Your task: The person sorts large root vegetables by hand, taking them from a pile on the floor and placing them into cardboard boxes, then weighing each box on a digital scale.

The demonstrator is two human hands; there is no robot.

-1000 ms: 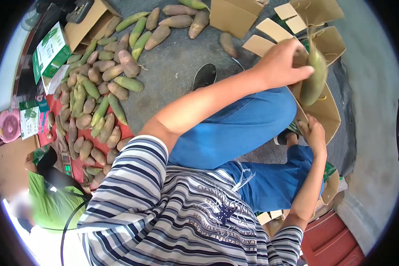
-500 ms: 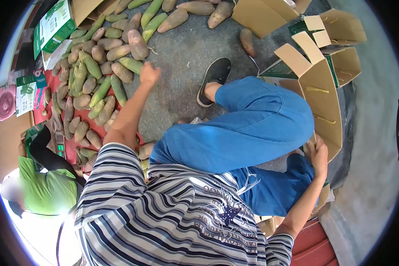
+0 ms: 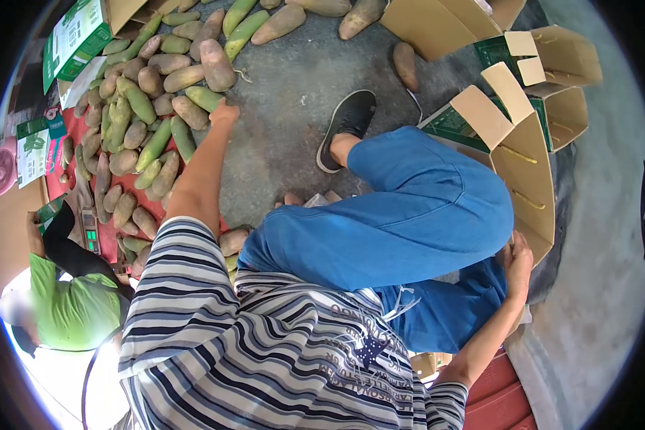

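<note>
At the near edge of the open carton (image 3: pixel 527 172), on the person's right, the right hand (image 3: pixel 517 266) is partly closed, its bent fingers holding the cardboard rim. Farther forward on the left, the left hand (image 3: pixel 224 115) has its fingers curled in against the tip of a green vegetable (image 3: pixel 203 97); whether they grip it, I cannot tell. That vegetable lies at the side of the heap (image 3: pixel 150 82) facing the grey floor (image 3: pixel 287 93), by a thick brownish vegetable (image 3: pixel 217 66). The heap covers much of the red mat (image 3: pixel 109 240), with a co-worker (image 3: pixel 75 308) off its left edge. Beyond the shoe (image 3: pixel 349 125), a single brownish vegetable (image 3: pixel 405 66) lies on the floor near a brown carton (image 3: pixel 437 29).
</note>
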